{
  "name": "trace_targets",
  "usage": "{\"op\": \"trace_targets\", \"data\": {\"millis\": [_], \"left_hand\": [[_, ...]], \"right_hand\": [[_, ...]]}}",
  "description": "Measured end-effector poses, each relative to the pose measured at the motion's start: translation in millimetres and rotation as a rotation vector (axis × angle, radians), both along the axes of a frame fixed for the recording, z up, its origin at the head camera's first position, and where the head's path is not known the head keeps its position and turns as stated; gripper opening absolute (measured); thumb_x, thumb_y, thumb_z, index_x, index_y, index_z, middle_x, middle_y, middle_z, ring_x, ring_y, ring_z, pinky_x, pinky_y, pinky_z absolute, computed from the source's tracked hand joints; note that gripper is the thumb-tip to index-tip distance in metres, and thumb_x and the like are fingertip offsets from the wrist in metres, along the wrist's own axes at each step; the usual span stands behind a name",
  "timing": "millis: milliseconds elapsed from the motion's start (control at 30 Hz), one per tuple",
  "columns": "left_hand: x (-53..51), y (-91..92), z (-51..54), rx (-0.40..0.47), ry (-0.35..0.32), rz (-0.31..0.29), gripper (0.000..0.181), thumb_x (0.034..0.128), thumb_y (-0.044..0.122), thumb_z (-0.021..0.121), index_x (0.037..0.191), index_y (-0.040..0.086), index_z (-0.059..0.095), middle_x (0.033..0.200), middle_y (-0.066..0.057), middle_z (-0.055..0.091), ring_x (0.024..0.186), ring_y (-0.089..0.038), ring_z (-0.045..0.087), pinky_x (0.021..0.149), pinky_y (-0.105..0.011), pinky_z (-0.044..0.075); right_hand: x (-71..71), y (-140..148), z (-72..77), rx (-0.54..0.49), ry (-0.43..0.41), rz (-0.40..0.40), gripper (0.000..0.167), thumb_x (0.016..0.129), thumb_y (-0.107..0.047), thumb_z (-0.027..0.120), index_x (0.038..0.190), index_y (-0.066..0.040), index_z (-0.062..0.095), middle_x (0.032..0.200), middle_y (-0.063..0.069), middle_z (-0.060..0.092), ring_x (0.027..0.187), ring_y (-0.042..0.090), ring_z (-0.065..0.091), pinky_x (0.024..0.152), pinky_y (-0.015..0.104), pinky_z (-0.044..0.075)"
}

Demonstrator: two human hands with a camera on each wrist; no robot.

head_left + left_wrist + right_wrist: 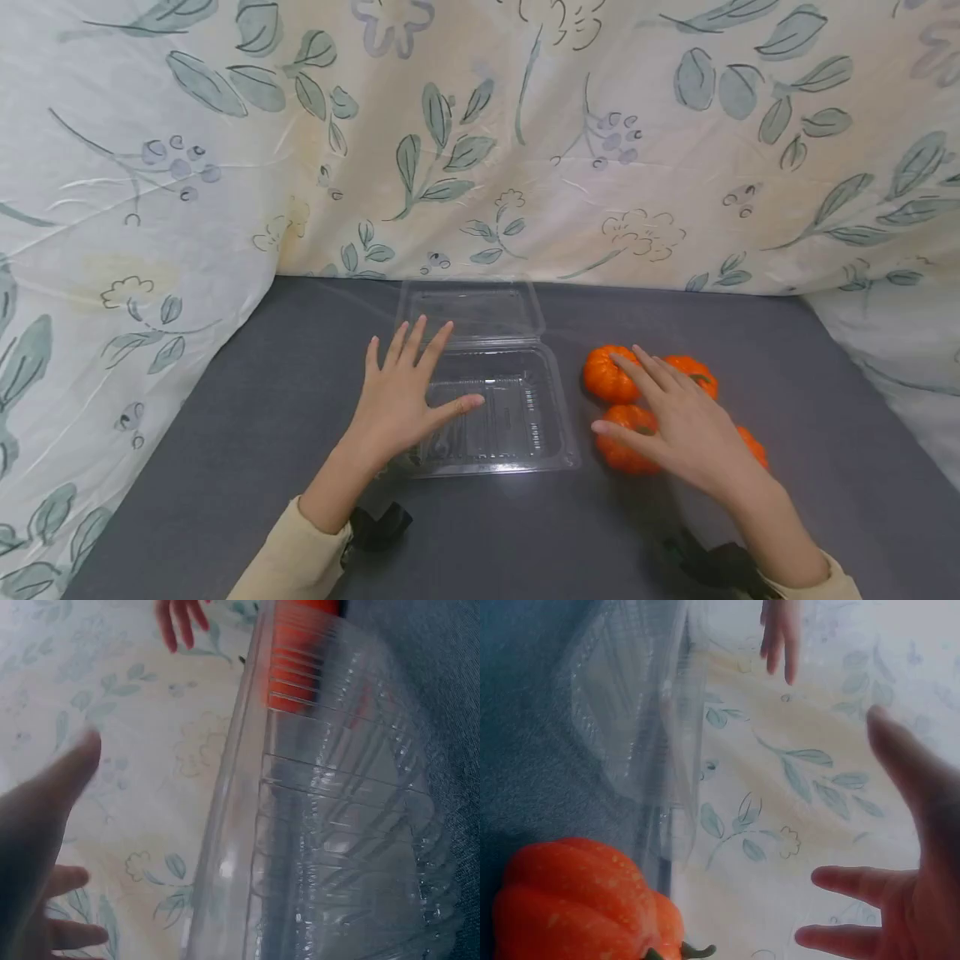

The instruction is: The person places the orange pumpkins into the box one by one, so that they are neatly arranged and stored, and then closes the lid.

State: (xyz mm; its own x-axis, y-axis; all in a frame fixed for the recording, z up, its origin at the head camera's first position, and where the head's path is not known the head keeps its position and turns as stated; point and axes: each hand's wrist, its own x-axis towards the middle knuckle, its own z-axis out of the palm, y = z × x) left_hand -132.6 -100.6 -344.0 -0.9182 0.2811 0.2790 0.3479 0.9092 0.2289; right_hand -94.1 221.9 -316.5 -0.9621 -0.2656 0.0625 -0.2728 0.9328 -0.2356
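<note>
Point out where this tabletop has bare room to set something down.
Gray tabletop lies bare left of the clear clamshell container, in front of the container between the beige sleeves, and right of the orange pumpkins, up to the floral cloth. Crowded: the pumpkins beneath the right hand, with a narrow gap to the container.

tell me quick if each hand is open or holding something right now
Left hand: open, holding nothing, near the box.
Right hand: open, holding nothing, near the pumpkins.
</note>
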Motion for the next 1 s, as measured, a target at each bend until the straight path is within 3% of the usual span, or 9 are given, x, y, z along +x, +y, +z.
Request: {"op": "trace_targets", "data": {"millis": [100,200,267,333,467,567,700,900,1000], "left_hand": [[-3.7,-1.7,1.3,0.101,0.091,0.013,0.081,0.0787,0.063,0.058,0.143,0.021,0.034,0.141,-0.009,0.043,0.129,-0.029,0.04,0.107,-0.055,0.02],[-6.3,-5.4,1.9,0.222,0.141,0.046,0.067,0.0791,0.05,0.067,0.135,0.019,0.048,0.126,-0.007,0.058,0.114,-0.028,0.055,0.094,-0.049,0.041],[-7.9,-8.5,2.3,0.3,0.128,0.069,0.06,0.0793,0.044,0.07,0.131,0.019,0.053,0.119,-0.006,0.063,0.106,-0.027,0.059,0.077,-0.044,0.05],[-9.3,-12.4,3.1,0.356,0.096,0.094,0.056,0.0794,0.041,0.071,0.128,0.019,0.056,0.114,-0.004,0.065,0.102,-0.025,0.061,0.067,-0.042,0.051],[-13.1,-20.9,6.3,0.451,0.033,0.107,0.052,0.0797,0.037,0.071,0.125,0.017,0.058,0.108,-0.004,0.068,0.098,-0.024,0.063,0.068,-0.042,0.05],[-15.2,-28.9,8.3,0.466,0.001,0.118,0.049,0.0804,0.037,0.071,0.123,0.016,0.059,0.104,-0.005,0.069,0.093,-0.024,0.065,0.07,-0.042,0.051],[-16.0,-40.3,8.6,0.41,-0.069,0.172,0.045,0.082,0.041,0.068,0.118,0.015,0.062,0.1,-0.005,0.07,0.086,-0.023,0.067,0.064,-0.039,0.052],[-21.2,-51.7,6.3,0.337,-0.275,0.228,0.048,0.083,0.049,0.062,0.116,0.014,0.062,0.098,-0.006,0.07,0.072,-0.02,0.063,0.054,-0.029,0.045],[-24.2,-56.3,5.2,0.338,-0.335,0.25,0.049,0.0827,0.051,0.062,0.115,0.014,0.061,0.097,-0.007,0.069,0.069,-0.019,0.061,0.054,-0.029,0.043]], "right_hand": [[2.5,-1,3.9,0.009,-0.014,0.001,0.088,0.078,-0.073,0.048,0.146,-0.02,0.029,0.148,0.013,0.029,0.128,0.043,0.032,0.086,0.068,0.035],[4.1,-1,7.3,0.012,-0.03,-0.001,0.089,0.077,-0.074,0.047,0.143,-0.016,0.035,0.147,0.013,0.033,0.128,0.041,0.034,0.085,0.067,0.036],[4.7,-1,8.5,0.015,-0.038,-0.002,0.089,0.076,-0.075,0.047,0.14,-0.013,0.039,0.145,0.014,0.035,0.127,0.04,0.035,0.084,0.067,0.038],[4.9,0,8.7,0.021,-0.046,-0.002,0.089,0.077,-0.074,0.048,0.138,-0.011,0.042,0.143,0.016,0.037,0.126,0.04,0.036,0.084,0.065,0.038],[5.0,4,6.2,0.04,-0.029,0.008,0.086,0.076,-0.073,0.05,0.135,-0.009,0.047,0.139,0.017,0.042,0.124,0.039,0.04,0.084,0.063,0.04],[5.3,6,3.7,0.059,-0.002,0.019,0.085,0.075,-0.073,0.052,0.131,-0.01,0.051,0.135,0.017,0.046,0.121,0.039,0.044,0.081,0.062,0.042],[5.4,8,0.5,0.081,0.018,0.037,0.083,0.071,-0.074,0.056,0.127,-0.012,0.056,0.13,0.017,0.051,0.116,0.039,0.048,0.077,0.061,0.044],[4.9,12,-4.5,0.093,0.044,0.061,0.079,0.069,-0.071,0.062,0.123,-0.014,0.058,0.127,0.016,0.053,0.113,0.038,0.05,0.072,0.059,0.046],[4.3,13,-6.2,0.087,0.051,0.069,0.078,0.068,-0.07,0.063,0.123,-0.014,0.058,0.126,0.016,0.053,0.113,0.038,0.05,0.071,0.059,0.047]]}}
